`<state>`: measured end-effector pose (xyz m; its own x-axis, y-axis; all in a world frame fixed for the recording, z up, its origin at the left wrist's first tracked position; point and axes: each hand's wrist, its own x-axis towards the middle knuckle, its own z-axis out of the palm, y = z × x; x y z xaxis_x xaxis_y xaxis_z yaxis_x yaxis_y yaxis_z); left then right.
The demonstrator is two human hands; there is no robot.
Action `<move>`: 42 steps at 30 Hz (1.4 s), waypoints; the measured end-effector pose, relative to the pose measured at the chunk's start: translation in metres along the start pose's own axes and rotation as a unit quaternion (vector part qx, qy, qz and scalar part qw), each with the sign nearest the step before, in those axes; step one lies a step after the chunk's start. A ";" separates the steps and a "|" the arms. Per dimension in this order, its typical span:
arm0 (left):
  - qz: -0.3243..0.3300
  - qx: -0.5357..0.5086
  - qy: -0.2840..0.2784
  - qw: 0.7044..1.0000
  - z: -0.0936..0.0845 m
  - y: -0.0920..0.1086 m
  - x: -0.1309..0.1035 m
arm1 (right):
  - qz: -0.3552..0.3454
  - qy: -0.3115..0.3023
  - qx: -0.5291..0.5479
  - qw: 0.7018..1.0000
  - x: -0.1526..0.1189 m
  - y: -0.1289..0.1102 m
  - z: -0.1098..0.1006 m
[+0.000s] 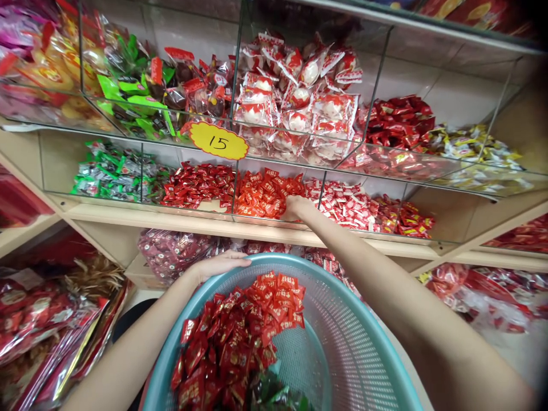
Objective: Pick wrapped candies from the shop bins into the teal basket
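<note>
My left hand (222,264) grips the far rim of a teal plastic basket (359,288) with perforated sides. Inside the basket lie dark red wrapped candies (235,348), brighter orange-red wrapped candies (280,299) and some dark green wrapped ones (278,394). My right hand (297,208) reaches over the clear front panel into a lower-shelf compartment of orange-red candies (265,194). Its fingers are bent down among the wrappers and mostly hidden, so what they hold does not show.
Clear dividers separate the neighbouring dark red candies (199,185), white-and-red candies (342,202) and green candies (111,171). Above, a glass-fronted shelf holds larger wrapped sweets (299,97) and a yellow tag (218,140) reading 15. Bagged sweets (175,254) sit under the wooden ledge (149,220).
</note>
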<state>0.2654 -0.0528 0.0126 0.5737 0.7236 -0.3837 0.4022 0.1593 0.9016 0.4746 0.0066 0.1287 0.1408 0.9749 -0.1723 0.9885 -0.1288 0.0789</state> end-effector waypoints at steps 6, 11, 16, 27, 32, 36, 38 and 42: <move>0.016 -0.013 -0.022 1.000 0.000 -0.003 0.003 | -0.042 0.041 0.026 0.998 -0.032 0.017 -0.026; 0.026 -0.026 -0.042 0.998 -0.001 -0.007 0.006 | -0.166 0.114 0.095 0.975 -0.091 0.048 -0.012; 0.033 -0.023 -0.058 0.998 0.000 -0.002 0.002 | -0.232 0.027 0.139 0.962 -0.147 0.065 0.072; 0.027 -0.019 -0.054 0.998 0.001 -0.001 0.001 | -0.297 -0.019 0.034 0.954 -0.184 0.047 0.147; 0.027 -0.017 -0.057 0.998 0.001 -0.001 0.000 | -0.263 0.045 0.021 0.963 -0.165 0.047 0.119; 0.034 -0.020 -0.061 0.997 0.000 -0.003 0.001 | -0.247 0.061 0.001 0.967 -0.149 0.049 0.111; 0.035 -0.011 -0.059 0.998 0.000 -0.003 0.001 | -0.251 0.067 -0.005 0.966 -0.143 0.048 0.112; 0.028 -0.014 -0.058 0.998 0.000 -0.002 0.000 | -0.261 0.073 0.003 0.963 -0.136 0.042 0.114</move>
<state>0.2649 -0.0532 0.0104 0.6743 0.6491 -0.3520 0.3484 0.1407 0.9267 0.5028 -0.1519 0.0430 -0.3830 0.9226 -0.0465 0.9233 0.3840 0.0126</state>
